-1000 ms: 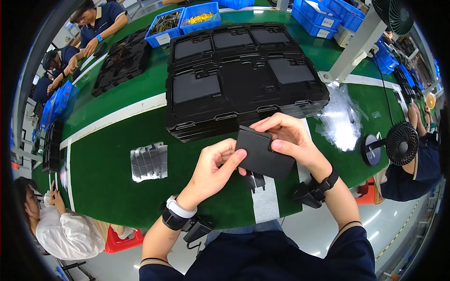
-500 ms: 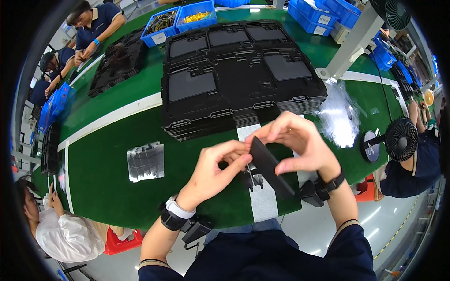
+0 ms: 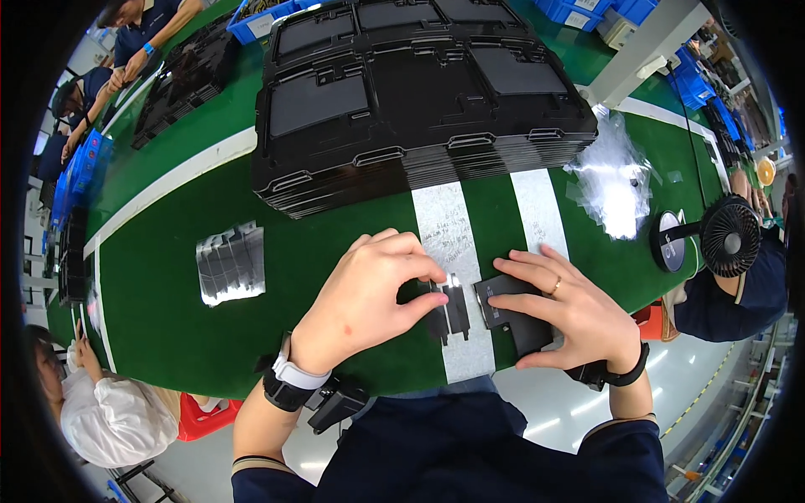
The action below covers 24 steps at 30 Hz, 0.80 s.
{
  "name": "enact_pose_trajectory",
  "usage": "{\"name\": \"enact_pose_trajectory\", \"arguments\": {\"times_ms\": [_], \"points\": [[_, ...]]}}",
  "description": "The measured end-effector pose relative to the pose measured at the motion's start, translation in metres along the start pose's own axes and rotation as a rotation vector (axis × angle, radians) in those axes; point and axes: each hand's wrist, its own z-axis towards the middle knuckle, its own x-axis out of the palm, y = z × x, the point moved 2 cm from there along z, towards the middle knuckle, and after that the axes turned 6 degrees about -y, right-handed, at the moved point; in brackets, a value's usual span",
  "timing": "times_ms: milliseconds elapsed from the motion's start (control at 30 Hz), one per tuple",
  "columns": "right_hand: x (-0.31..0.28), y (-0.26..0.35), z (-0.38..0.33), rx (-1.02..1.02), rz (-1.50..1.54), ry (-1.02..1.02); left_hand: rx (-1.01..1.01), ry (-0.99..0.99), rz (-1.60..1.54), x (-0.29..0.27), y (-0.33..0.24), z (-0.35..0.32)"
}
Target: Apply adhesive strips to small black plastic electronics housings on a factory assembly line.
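Observation:
A flat black rectangular part, with a notch in its edge and small print, lies on the table in front of me, partly over a white strip. My right hand rests on it with fingers spread. Just left of it lies a clear film strip with dark pieces. At its upper left edge, my left hand pinches with thumb and forefinger; the fingertips hide exactly what is gripped. A larger film sheet with dark pieces lies farther left on the green table.
Behind my hands rises a tall stack of black trays. Loose clear films and a small black fan stand to the right, near a pale post. Blue bins are at the back; co-workers sit on both sides.
The black part was held upright between both hands; now it lies flat under my right hand. My left hand has shifted slightly up to the film strip. The view has tilted.

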Motion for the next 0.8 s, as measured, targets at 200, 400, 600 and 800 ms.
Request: {"name": "enact_pose_trajectory", "arguments": {"times_ms": [200,400,600,800], "points": [[0.014,-0.006,-0.004,-0.087,0.095,-0.067,-0.028,0.035,-0.007,0.002,-0.001,0.000],[0.025,-0.003,0.000,-0.083,0.112,-0.137,-0.039,0.040,-0.006,0.003,0.000,0.000],[0.023,0.000,0.003,-0.074,0.093,-0.134,-0.049,0.046,-0.009,0.003,0.000,0.000],[0.024,-0.001,0.002,-0.067,0.090,-0.139,-0.053,0.053,-0.007,0.003,0.000,0.000]]}}
